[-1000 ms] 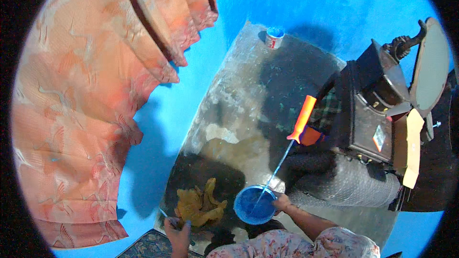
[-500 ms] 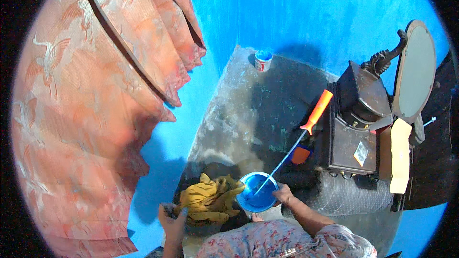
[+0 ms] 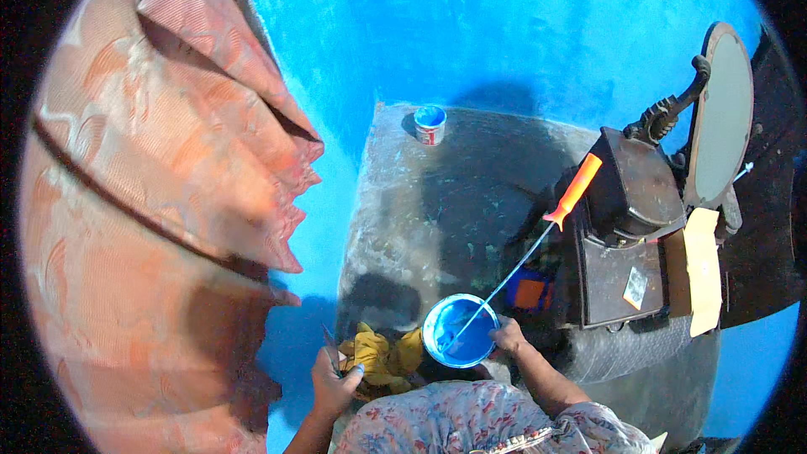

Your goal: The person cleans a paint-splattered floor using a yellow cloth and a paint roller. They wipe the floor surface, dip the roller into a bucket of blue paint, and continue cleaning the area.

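My right hand [image 3: 508,335] is closed on the rim of a white bucket [image 3: 429,351] with blue paint inside. A paint roller [image 3: 538,241], with an orange handle and a thin metal rod, leans in the bucket with its lower end in the paint. My left hand [image 3: 334,380] is closed around a thin, dark, pointed flat tool [image 3: 329,343], whose exact kind I cannot make out. Beside that hand a crumpled yellow cloth [image 3: 380,359] lies left of the bucket.
A small paint can [image 3: 429,127] stands on the grey floor near the blue walls [image 3: 504,25]. At right are a dark wooden dresser [image 3: 618,286], an oval mirror [image 3: 721,118] and a rolled patterned mat [image 3: 618,353]. A large pinkish sheet [image 3: 160,227] fills the left.
The view has shifted. My left hand has moved up and right, in front of the cloth, and the thin tool now shows in it. My right hand stays on the bucket.
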A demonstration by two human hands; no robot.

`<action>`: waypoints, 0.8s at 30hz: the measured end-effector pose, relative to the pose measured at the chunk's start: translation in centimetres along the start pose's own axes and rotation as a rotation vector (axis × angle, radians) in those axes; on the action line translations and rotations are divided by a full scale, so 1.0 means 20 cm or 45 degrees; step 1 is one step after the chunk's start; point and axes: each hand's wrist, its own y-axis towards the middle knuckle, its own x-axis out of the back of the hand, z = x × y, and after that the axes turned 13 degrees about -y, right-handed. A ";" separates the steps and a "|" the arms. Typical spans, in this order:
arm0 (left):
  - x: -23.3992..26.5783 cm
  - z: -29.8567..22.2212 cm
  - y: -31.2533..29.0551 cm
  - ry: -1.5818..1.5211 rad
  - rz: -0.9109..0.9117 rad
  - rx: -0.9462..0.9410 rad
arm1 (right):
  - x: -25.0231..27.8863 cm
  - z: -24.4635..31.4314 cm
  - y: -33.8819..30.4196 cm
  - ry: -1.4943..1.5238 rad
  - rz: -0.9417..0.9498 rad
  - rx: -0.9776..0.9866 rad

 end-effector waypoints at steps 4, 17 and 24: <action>-0.15 -0.05 0.36 -0.062 -0.020 -0.027 | 0.08 0.01 0.32 -0.065 0.065 0.050; -0.61 -0.17 1.49 -0.120 -0.127 0.177 | 0.44 0.22 1.58 0.051 0.090 -0.088; -0.83 -0.23 2.22 -0.294 0.014 0.214 | 0.52 0.02 2.30 0.351 -0.087 -0.193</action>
